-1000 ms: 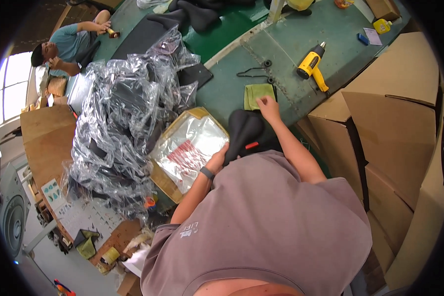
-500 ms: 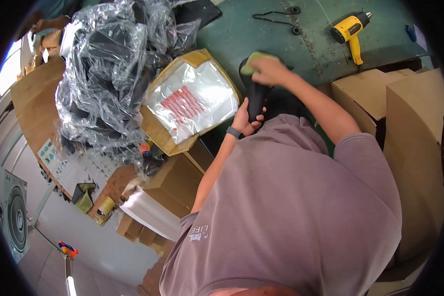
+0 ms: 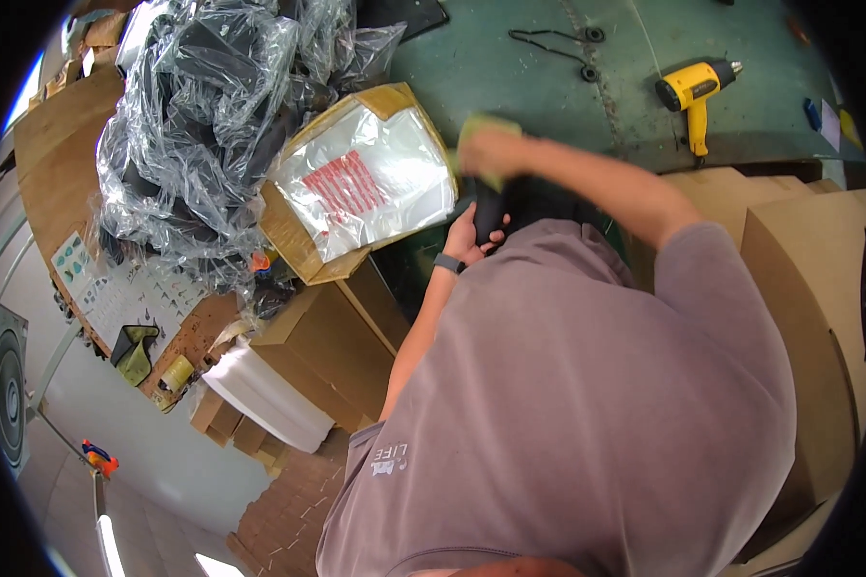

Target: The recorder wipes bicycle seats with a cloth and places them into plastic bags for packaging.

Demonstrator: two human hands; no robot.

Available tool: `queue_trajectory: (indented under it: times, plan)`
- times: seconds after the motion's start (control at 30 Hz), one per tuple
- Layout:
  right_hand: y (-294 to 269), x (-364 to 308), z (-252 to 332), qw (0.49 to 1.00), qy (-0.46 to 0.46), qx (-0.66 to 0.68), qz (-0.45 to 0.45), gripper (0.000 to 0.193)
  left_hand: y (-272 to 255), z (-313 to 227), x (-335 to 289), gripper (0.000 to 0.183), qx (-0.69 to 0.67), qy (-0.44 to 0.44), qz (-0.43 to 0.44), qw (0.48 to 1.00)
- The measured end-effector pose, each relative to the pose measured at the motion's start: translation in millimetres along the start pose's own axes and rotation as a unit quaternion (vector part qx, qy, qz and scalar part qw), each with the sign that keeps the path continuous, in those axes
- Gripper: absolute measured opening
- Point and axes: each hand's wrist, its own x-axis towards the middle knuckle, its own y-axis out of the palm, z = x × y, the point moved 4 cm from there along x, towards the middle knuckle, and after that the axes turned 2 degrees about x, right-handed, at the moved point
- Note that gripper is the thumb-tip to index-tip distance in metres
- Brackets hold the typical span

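Close in front of my body, my left hand (image 3: pixel 466 237) is closed around the narrow end of a black bicycle saddle (image 3: pixel 489 213). My right hand (image 3: pixel 492 154), smeared by motion, presses a yellow-green cloth (image 3: pixel 492 124) onto the saddle's wide end, covering most of it. Just left of the saddle sits an open carton (image 3: pixel 289 226) holding goods under clear plastic wrap (image 3: pixel 394 192) with red print. On the green work surface (image 3: pixel 510 82) beyond lie a bent black wire piece (image 3: pixel 548 40) and a yellow heat gun (image 3: pixel 695 94).
A big heap of black parts in clear plastic bags (image 3: pixel 202 125) stands at the left. Brown cartons (image 3: pixel 818 250) crowd my right side. More boxes (image 3: pixel 327 337) are stacked at lower left, near a board (image 3: pixel 53 173) holding a second cloth (image 3: pixel 135 354) and a tape roll (image 3: pixel 176 373).
My right hand and the cloth have shifted left and nearer along the saddle, hiding its wide end. My left hand keeps its grip. The whole view has turned slightly.
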Motion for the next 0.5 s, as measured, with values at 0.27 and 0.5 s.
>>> queue_trajectory:
  times: [0.27,0.5]
  plan:
    - [-36,-45,-97,0.963,0.172,-0.022,-0.204,0.031,5,0,6,0.063,-0.039,-0.029,0.02,0.999]
    - [22,-77,99,0.996,0.027,0.073,0.035,0.027,-30,9,3,0.049,-0.014,0.044,-0.152,0.987]
